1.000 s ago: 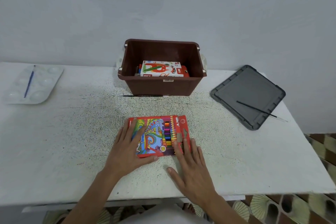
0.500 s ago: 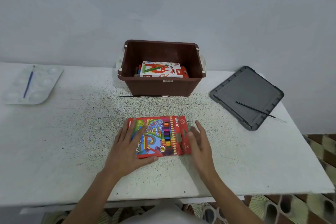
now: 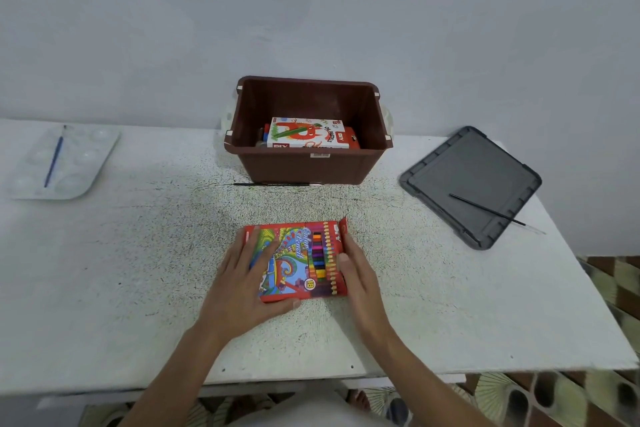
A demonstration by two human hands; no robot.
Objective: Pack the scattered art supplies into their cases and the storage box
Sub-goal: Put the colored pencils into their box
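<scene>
Right hand [image 3: 361,276] shifted; brush [image 3: 273,184] seemingly fronts box [image 3: 304,168].

A white, black-speckled table [image 3: 138,288] carries five things. A palette [image 3: 86,163] lies at its far left corner. A brown box [image 3: 304,170] stands at the middle of the far edge, with a thin black brush [image 3: 273,184] just in front of it. A grey lid [image 3: 478,170] lies at the far right corner. A red pencil case [image 3: 304,253] lies flat in the middle, nearer the front edge.

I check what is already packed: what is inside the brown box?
In the brown box lies a white oil pastels carton; a red pack shows at its right edge. The front wall and the carton hide whatever lies beneath.
</scene>
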